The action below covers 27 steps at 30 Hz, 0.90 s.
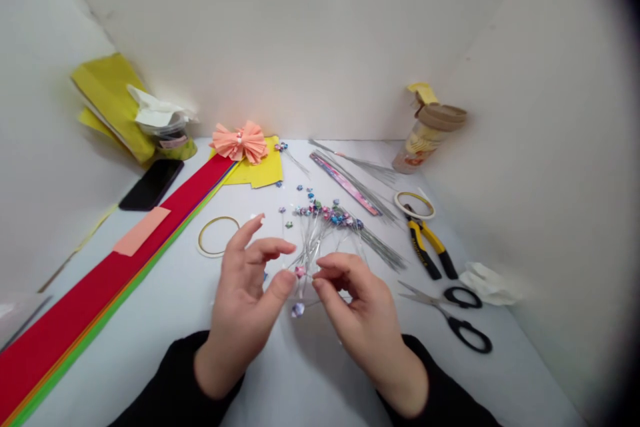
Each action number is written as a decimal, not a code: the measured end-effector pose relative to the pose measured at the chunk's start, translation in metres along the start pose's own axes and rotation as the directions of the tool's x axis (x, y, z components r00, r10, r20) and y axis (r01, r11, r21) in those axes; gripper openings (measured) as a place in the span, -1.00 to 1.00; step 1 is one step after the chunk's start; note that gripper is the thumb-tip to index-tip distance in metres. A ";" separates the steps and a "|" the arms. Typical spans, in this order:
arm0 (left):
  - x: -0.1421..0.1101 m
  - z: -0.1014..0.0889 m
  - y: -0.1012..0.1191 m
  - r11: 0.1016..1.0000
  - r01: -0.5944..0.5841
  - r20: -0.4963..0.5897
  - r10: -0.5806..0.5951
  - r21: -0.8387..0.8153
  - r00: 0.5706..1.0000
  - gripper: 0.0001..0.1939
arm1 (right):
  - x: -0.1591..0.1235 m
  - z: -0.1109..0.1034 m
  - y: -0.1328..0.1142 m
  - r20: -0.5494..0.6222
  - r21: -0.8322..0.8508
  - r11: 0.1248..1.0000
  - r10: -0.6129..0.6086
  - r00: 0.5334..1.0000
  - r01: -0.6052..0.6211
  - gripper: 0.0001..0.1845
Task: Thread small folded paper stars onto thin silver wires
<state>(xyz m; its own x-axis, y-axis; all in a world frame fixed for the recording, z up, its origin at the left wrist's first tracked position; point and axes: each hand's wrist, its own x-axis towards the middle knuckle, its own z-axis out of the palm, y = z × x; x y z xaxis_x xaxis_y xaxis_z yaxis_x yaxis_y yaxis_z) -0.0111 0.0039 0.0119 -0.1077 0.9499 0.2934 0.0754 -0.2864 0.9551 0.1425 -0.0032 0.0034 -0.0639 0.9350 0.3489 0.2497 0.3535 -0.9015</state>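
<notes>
Both hands close in on a pink paper star, fingertips working slowly

Left hand (243, 307) half open, thumb just beside the pink paper star (299, 271); right hand (353, 310) pinches near its wire stem (303, 285) (grip hard to confirm), star bundle (325, 220) beyond, yellow-handled pliers (425, 247) off right

Wire-tip stars (325, 212) apparently blue-pink; paper strips (45, 340) red, orange, green.
</notes>
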 end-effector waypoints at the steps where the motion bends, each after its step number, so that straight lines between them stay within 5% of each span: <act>1: -0.001 0.001 0.002 0.999 0.012 0.038 -0.014 0.046 0.999 -0.35 | 0.000 0.000 0.000 0.007 -0.027 1.000 -0.012 1.000 0.012 -0.71; 6: -0.005 0.003 0.007 0.984 0.032 0.085 -0.047 0.175 0.995 -0.31 | -0.001 0.001 -0.002 0.043 -0.057 0.998 0.001 0.999 0.001 -0.66; 27: 0.002 0.003 0.009 0.951 0.270 0.125 -0.289 0.149 0.949 -0.21 | 0.002 0.004 -0.002 0.103 -0.037 0.999 0.030 0.994 -0.027 -0.69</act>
<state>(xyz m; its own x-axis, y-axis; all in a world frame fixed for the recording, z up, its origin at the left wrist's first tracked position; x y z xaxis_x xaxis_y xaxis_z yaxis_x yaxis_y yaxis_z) -0.0076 0.0033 0.0212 -0.0001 1.0000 -0.0031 0.1906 0.0030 0.9817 0.1383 -0.0022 0.0045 -0.1551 0.9433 0.2934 0.2873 0.3272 -0.9002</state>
